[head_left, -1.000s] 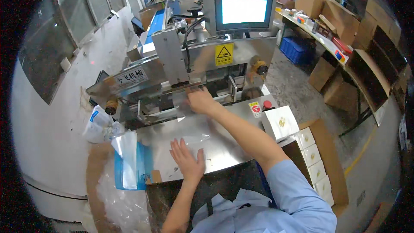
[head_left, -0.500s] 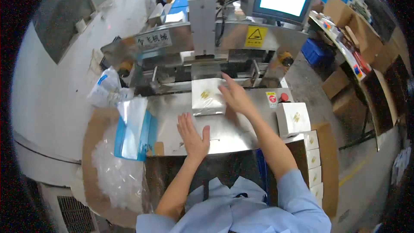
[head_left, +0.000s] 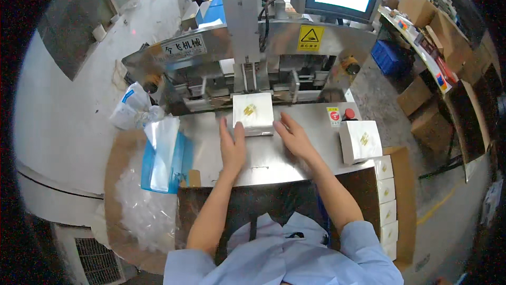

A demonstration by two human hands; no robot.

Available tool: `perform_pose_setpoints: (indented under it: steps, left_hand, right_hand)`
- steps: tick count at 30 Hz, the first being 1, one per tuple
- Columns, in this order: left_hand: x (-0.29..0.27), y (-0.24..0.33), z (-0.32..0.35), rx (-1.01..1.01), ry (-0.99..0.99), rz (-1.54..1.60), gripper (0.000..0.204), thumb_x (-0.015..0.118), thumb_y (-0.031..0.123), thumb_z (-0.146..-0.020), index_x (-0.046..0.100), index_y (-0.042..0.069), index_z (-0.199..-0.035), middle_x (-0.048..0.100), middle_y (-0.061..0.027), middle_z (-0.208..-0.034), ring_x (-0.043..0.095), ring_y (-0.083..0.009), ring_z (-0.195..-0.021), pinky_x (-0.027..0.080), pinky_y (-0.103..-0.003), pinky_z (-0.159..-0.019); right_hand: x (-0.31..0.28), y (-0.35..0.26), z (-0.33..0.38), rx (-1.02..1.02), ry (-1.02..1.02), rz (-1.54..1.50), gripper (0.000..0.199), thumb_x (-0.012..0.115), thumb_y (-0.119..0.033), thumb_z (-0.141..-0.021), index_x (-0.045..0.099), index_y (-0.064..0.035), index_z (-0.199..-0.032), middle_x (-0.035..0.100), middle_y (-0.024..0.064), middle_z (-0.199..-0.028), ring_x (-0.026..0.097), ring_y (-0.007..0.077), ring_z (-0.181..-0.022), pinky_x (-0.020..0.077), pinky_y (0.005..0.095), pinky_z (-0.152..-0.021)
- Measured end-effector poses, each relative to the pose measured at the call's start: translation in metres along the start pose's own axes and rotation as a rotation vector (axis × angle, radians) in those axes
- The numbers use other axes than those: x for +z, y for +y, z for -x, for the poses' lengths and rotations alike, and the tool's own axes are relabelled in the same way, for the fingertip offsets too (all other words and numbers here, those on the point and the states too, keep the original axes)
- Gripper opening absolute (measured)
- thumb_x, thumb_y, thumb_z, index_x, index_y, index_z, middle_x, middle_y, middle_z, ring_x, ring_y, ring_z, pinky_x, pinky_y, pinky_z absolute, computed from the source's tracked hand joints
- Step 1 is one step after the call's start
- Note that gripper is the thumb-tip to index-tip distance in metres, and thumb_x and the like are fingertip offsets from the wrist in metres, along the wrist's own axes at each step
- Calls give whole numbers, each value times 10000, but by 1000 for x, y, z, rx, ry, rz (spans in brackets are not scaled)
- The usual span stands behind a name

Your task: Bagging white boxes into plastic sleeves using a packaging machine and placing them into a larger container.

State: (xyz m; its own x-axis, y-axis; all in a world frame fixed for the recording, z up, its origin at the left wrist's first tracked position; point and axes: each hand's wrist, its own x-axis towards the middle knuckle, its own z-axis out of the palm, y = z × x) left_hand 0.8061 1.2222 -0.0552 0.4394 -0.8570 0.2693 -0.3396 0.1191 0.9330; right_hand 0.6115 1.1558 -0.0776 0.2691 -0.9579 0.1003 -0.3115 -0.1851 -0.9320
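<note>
In the head view, a white square box [head_left: 253, 113] is lying on the steel table [head_left: 295, 158], just in front of the packing machine [head_left: 253, 58]. The left hand [head_left: 232, 147] is resting flat, its open fingers [head_left: 226, 127] touching the box's left edge. The right hand [head_left: 295, 138] is lying open beside the box's right edge, its fingers [head_left: 283, 122] gripping nothing. A second white box [head_left: 360, 141] is sitting well apart at the right, above a row of small boxes [head_left: 387, 200].
</note>
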Motion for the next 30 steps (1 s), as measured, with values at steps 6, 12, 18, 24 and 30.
perform_pose_setpoints:
  steps: [6,12,18,24,30]
  left_hand:
    - [-1,1,-33,-138,-92,15,627,490,409,-1017,414,-79,-1402,528,-242,-1361,523,-297,-1246,386,-347,-1044]
    - [5,17,-9,-168,-218,214,462,536,326,-1012,516,-55,-1271,618,-136,-1174,570,-196,-1067,442,-329,-933]
    - [54,40,64,-152,-324,262,491,607,203,-964,425,-43,-1348,563,-205,-1274,553,-244,-1168,430,-358,-996]
    - [96,46,87,-179,-511,339,725,649,316,-943,301,-67,-1451,483,-285,-1390,496,-372,-1287,419,-409,-1045]
    - [75,11,-13,56,-402,-335,618,526,457,-965,499,-23,-1353,539,-286,-1331,533,-419,-1232,396,-454,-1070]
  right_hand:
    - [13,-54,-19,103,-111,-123,661,550,-406,-994,402,62,-1437,509,192,-1417,495,236,-1295,375,324,-1075]
    - [-8,-49,0,34,-199,-379,586,563,-372,-990,466,51,-1385,589,125,-1295,532,180,-1174,399,305,-1020]
    - [-87,-61,78,90,-118,-4,747,631,-430,-928,388,69,-1427,572,248,-1325,599,330,-1177,469,386,-982]
    - [-111,-77,132,-171,178,308,708,695,-207,-896,353,30,-1469,443,219,-1473,444,303,-1361,384,389,-1085]
    - [-119,-92,171,-84,21,-48,623,727,-117,-864,461,-5,-1416,487,172,-1456,483,280,-1333,430,378,-1051]
